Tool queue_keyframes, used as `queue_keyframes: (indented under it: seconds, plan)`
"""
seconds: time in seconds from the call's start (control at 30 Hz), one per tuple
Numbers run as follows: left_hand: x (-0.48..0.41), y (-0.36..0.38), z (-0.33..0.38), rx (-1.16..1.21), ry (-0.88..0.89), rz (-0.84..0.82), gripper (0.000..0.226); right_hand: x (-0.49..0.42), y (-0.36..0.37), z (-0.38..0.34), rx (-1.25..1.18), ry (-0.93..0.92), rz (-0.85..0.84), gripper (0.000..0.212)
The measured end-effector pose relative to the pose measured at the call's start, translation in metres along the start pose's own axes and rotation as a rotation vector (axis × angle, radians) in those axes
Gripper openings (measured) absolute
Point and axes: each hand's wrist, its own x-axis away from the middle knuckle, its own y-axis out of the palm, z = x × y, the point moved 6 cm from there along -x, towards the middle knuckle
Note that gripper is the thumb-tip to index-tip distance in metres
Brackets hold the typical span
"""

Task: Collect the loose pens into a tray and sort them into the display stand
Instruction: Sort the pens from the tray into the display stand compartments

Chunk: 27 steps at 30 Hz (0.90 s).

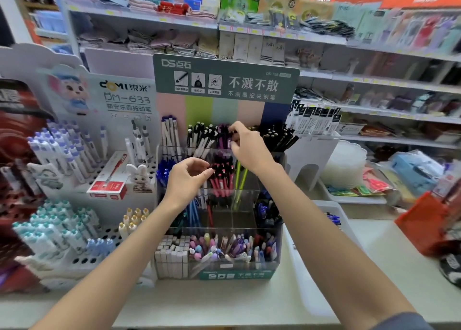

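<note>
Forearms stretch out over the pale counter (224, 302) toward a clear, tiered display stand (232, 267). Its front tier, nearer than any fingertip, is packed with pastel pens (219, 250). Well to the right of the fingers and nearer than them lies a white tray (311, 279) with a few blue pens (333, 218) at its far end.

In the middle tier, the left hand (185, 180) curls its fingers, with the forefinger tip touching the tops of the pink pens (223, 180); I cannot tell whether it actually grips one. Just beyond those fingers and a tier higher, the right hand (252, 150) pinches thumb and forefinger on the tops of the purple pens (224, 138), with black pens on either side.

Behind both hands rises the stand's green header card (224, 80), and past it run blurred shop shelves (374, 80).
</note>
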Motion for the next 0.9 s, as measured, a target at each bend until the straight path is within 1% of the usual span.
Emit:
queue_keyframes:
  seconds: [0.03,0.07,0.1,0.13,0.17,0.23,0.3,0.37,0.47,0.63,0.7,0.8,0.9]
  plan:
    - [0.001,-0.001,0.0,-0.02,0.006,-0.001,0.012,0.005,0.0,-0.001,0.008,0.005,-0.017,0.041]
    - [0.003,-0.002,0.001,-0.035,0.014,-0.003,0.012,0.011,-0.002,-0.001,-0.008,-0.002,0.013,0.048]
    - [0.005,-0.001,0.002,-0.048,0.025,-0.007,0.011,0.02,-0.007,-0.001,-0.041,-0.017,0.081,0.052]
    - [0.007,0.001,0.004,-0.064,0.039,-0.014,0.01,0.031,-0.013,0.0,-0.076,-0.032,0.16,0.051]
    - [0.01,0.005,0.006,-0.088,0.054,-0.026,0.009,0.043,-0.019,0.004,-0.098,-0.042,0.229,0.046]
    - [0.017,0.018,0.012,-0.148,0.087,-0.069,0.01,0.071,-0.029,0.019,-0.09,-0.044,0.3,0.034]
    - [0.025,0.037,0.017,-0.216,0.116,-0.116,0.012,0.102,-0.036,0.044,-0.049,-0.012,0.319,0.025]
    - [0.033,0.06,0.02,-0.289,0.13,-0.155,0.015,0.134,-0.044,0.079,-0.014,0.071,0.32,0.019]
    - [0.05,0.105,0.024,-0.354,0.129,-0.22,0.016,0.18,-0.05,0.141,0.043,0.254,0.226,0.01]
    - [0.086,0.209,0.02,-0.438,0.073,-0.376,0.013,0.249,-0.053,0.245,0.097,0.508,-0.004,0.015]
    - [0.101,0.252,0.014,-0.468,0.03,-0.426,0.01,0.273,-0.054,0.276,0.095,0.527,-0.083,0.015]
    - [0.121,0.312,0.0,-0.515,-0.04,-0.47,0.01,0.304,-0.058,0.318,0.074,0.488,-0.152,0.015]
    - [0.142,0.358,-0.031,-0.572,-0.198,-0.499,0.008,0.327,-0.058,0.354,0.074,0.447,-0.152,0.019]
